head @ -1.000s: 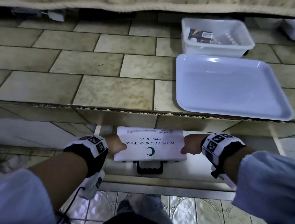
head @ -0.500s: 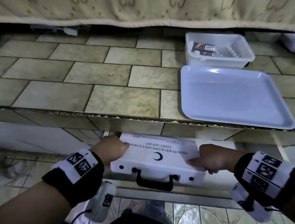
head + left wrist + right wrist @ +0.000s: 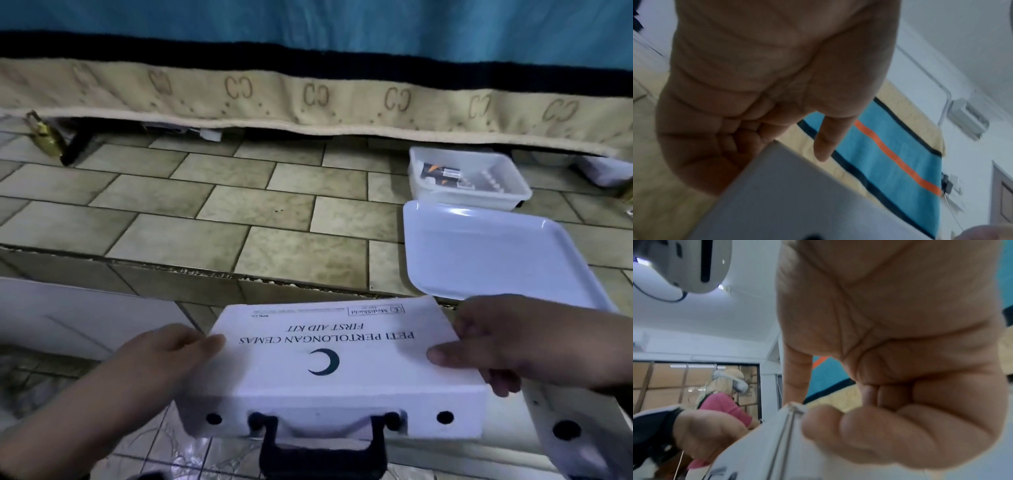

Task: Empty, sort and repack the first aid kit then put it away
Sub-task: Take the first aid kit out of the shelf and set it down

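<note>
White first aid kit (image 3: 329, 363) held in the air at near edge of tiled counter (image 3: 191, 219). Left hand (image 3: 164, 356) and right hand (image 3: 507, 342) grasp its ends, thumbs on the lid. White tray (image 3: 486, 253) beyond.

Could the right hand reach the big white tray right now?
Probably not yet. The right hand grips the white first aid box, as does the left hand. Nothing blocks the flat white plastic tray nearby.

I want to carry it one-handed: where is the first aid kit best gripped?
Probably by the black handle on the first aid kit's near edge, coming from the person's side. It is a loop that fingers can hook, and both hands now hold the flat ends.
</note>
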Demonstrator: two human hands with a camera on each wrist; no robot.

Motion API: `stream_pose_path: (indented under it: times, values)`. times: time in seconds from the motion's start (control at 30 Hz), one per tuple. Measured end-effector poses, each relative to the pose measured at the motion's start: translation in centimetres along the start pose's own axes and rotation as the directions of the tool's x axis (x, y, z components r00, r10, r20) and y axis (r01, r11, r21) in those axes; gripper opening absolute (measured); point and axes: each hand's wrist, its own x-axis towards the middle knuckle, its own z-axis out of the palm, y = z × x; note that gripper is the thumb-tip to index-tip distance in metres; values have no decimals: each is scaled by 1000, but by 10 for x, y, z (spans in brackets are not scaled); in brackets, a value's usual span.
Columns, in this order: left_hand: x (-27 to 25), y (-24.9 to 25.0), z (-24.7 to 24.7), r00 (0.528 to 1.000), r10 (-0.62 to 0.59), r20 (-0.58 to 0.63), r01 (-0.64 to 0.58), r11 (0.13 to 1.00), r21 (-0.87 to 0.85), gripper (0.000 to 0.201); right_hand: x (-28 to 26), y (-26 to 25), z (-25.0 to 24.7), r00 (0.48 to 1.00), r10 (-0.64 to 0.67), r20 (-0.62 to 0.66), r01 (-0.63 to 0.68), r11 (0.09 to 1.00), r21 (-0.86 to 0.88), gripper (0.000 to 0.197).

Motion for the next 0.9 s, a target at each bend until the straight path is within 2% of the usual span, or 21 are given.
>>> stream_pose_path:
  times: [0.1,0.2,0.3,0.33,0.43,0.53,0.6,0.7,0.73,0.8,0.83,0.9]
  values:
    - [-11,14,-22,996,21,-92,-29,996,-90,29,-2,-18,-17,994,-50,-102,43,997,-63,65]
    - [3,27,-39,988,57,-141,-75,989,-124,56,8,-37,-32,966,-144,-215,131,989,-71,66]
    - [32,41,-52,976,62,-208,-102,977,-188,62,31,-55,-43,940,-214,-266,213,976,-36,80]
    - [43,46,-54,971,78,-224,-126,970,-206,59,41,-59,-44,941,-207,-266,209,978,-23,79]
    - [77,61,-51,953,142,-268,-189,969,-160,38,79,-68,-47,944,-143,-298,117,988,-105,51]
    - [108,70,-43,957,173,-234,-201,974,-103,23,116,-71,-46,914,-71,-400,7,987,-159,54]
    - [126,68,-39,965,178,-193,-208,966,-150,24,137,-72,-45,879,-73,-470,-9,986,-169,55]
    - [144,66,-32,956,218,-198,-260,941,-219,46,156,-69,-42,838,-83,-539,4,989,-147,58]
    - [149,67,-29,940,244,-237,-287,943,-167,48,158,-66,-40,820,-84,-566,-10,987,-161,58]
    - [151,67,-24,869,351,-349,-336,936,103,50,151,-62,-35,757,-161,-633,-30,960,-280,59]
    - [144,66,-20,809,437,-395,-371,899,234,49,141,-59,-30,708,-247,-661,7,939,-343,58]
    - [117,61,-3,650,640,-410,-545,768,336,33,113,-52,-15,600,-461,-654,220,881,-419,44]
